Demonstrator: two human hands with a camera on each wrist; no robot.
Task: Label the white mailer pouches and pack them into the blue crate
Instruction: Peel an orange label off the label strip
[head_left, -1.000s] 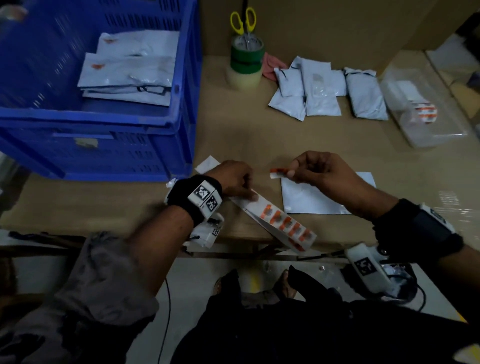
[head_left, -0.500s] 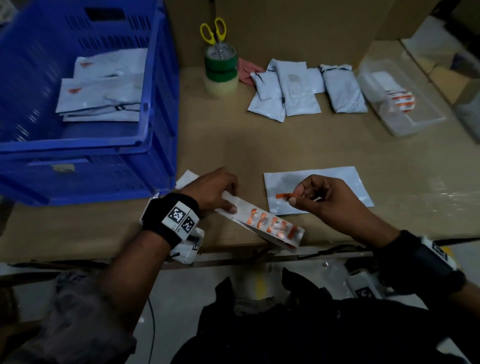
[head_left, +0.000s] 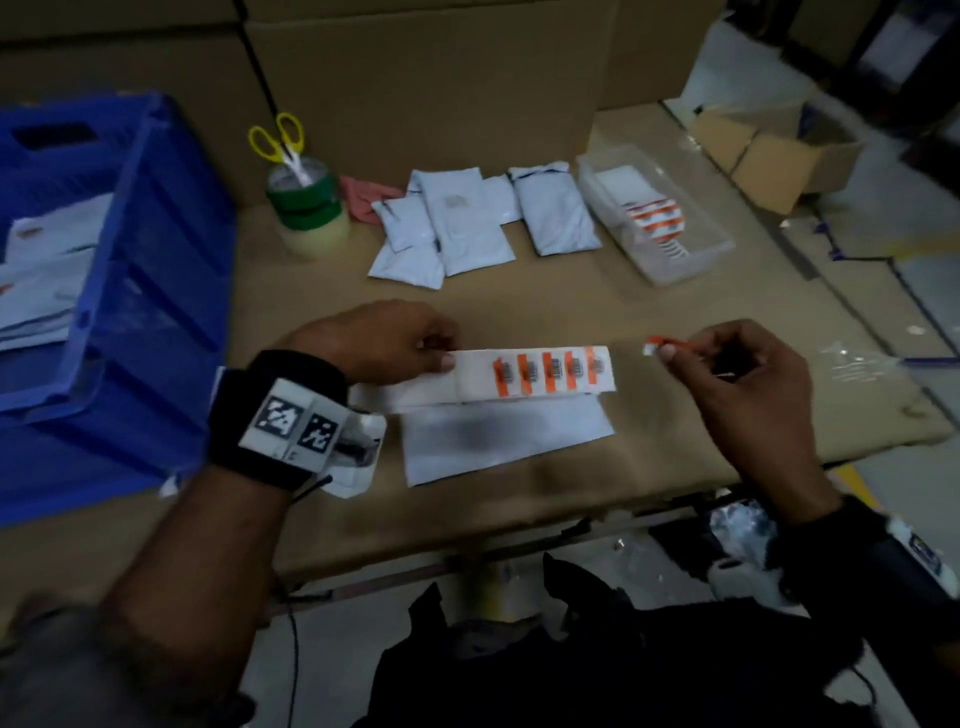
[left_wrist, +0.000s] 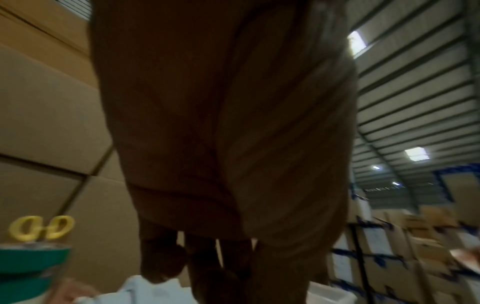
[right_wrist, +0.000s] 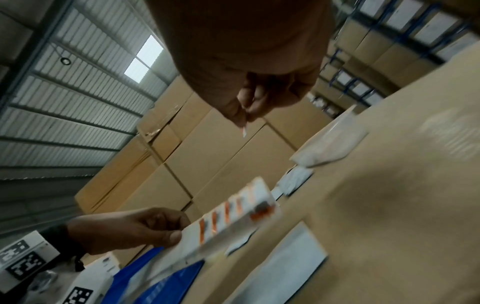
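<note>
Left hand (head_left: 379, 340) grips a label strip (head_left: 535, 374) above a flat white pouch (head_left: 506, 439) on the bench (head_left: 571, 306) — right hand (head_left: 737, 374) pinches one peeled label (head_left: 658, 343).

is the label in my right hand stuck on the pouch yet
No. The right hand pinches the label in the air, apart from the pouch.

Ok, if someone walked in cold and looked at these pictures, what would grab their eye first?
Probably the label strip with its orange-barred stickers, held by the left hand over a flat white mailer pouch at the table's near edge. Next, the right hand pinching one peeled sticker beside it. Then the big blue crate at left, with pouches already inside.
</note>
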